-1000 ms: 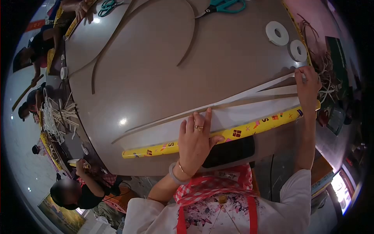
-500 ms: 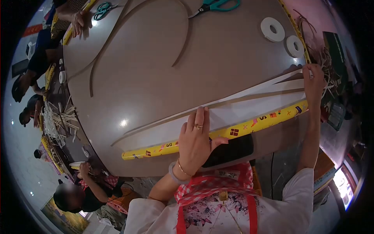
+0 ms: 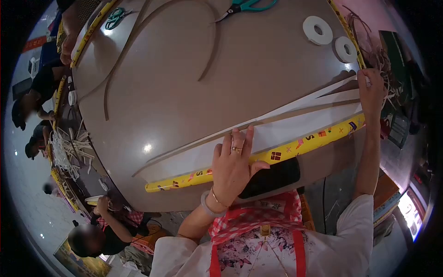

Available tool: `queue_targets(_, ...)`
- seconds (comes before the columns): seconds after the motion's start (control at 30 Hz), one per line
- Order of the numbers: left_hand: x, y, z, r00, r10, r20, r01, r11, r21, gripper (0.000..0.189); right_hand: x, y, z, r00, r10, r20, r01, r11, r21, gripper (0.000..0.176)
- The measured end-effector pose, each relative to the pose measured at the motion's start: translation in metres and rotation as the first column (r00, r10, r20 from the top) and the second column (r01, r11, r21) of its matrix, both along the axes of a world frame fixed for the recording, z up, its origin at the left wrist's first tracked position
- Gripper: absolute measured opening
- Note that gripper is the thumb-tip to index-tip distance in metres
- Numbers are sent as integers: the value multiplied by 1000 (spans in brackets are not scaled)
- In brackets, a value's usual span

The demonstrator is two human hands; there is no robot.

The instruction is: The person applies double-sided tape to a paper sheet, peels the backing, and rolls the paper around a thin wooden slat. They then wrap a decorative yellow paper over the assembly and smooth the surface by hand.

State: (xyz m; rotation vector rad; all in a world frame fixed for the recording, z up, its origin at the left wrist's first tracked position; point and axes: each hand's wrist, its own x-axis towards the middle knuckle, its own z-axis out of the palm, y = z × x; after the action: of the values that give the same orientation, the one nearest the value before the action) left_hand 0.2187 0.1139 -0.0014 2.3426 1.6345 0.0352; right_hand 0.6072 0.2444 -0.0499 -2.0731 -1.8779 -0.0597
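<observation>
Across the near part of the table lies a roll of yellow printed paper (image 3: 304, 144), its white underside (image 3: 277, 134) partly unrolled. My left hand (image 3: 233, 159) rests flat on it with fingers spread, the fingertips at a long brown strip (image 3: 207, 138) along the paper's far edge. At the right end, my right hand (image 3: 371, 87) is closed on the end of a white strip (image 3: 318, 95), which runs slanting toward my left fingertips. A black flat object (image 3: 277, 178) shows below the roll, beside my left thumb.
Two white tape rolls (image 3: 317, 30) (image 3: 345, 49) lie at the upper right. Teal scissors (image 3: 247, 6) and a smaller pair (image 3: 115, 18) are at the far side. A curved brown strip (image 3: 214, 51) lies mid-table. Several people sit along the left, one person's hand (image 3: 102, 203) holding something.
The fingers of my left hand have spread slightly. My right hand remains closed at the strip's end. The co-worker's hand at the upper left has moved down and left.
</observation>
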Motion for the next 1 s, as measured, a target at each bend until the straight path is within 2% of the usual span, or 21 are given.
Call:
queue_targets(0.07,0,1,1,999,-33,-24,34,999,35,89,1,-1,-1,1000,-18,-13,18,1000,4,18)
queue_targets(0.13,3,3,4,999,-2,37,2,1000,1,91,4,0,-2,990,29,-137,-25,999,30,19)
queue_targets(0.23,7,4,-2,990,-34,138,31,999,22,94,-1,0,3,999,-16,-49,18,999,30,19)
queue_targets(0.33,12,2,-6,975,-5,224,7,1000,-8,96,0,1,5,999,4,-49,-2,999,46,18)
queue_targets(0.47,14,4,-5,988,-6,157,4,1000,13,94,-6,-2,13,999,-26,-21,27,997,69,18)
queue_targets(0.53,16,6,-2,993,-30,113,30,1000,6,92,-6,-1,15,988,-42,-150,52,997,64,18)
queue_targets(0.67,18,7,-2,995,-39,95,39,999,-5,89,2,1,15,993,-40,-115,50,995,81,18)
queue_targets(0.73,18,7,-2,995,-42,87,40,999,25,89,7,2,17,983,-32,-179,45,997,70,18)
queue_targets(0.87,22,7,1,997,-33,76,32,999,12,88,22,3,15,997,-9,-74,16,995,103,20)
queue_targets(0.93,26,8,3,996,-31,83,31,999,11,89,24,4,18,978,-85,-190,95,994,44,22)
queue_targets(1.0,28,7,-2,991,-31,127,31,1000,-1,90,33,4,13,979,-72,-189,84,995,57,23)
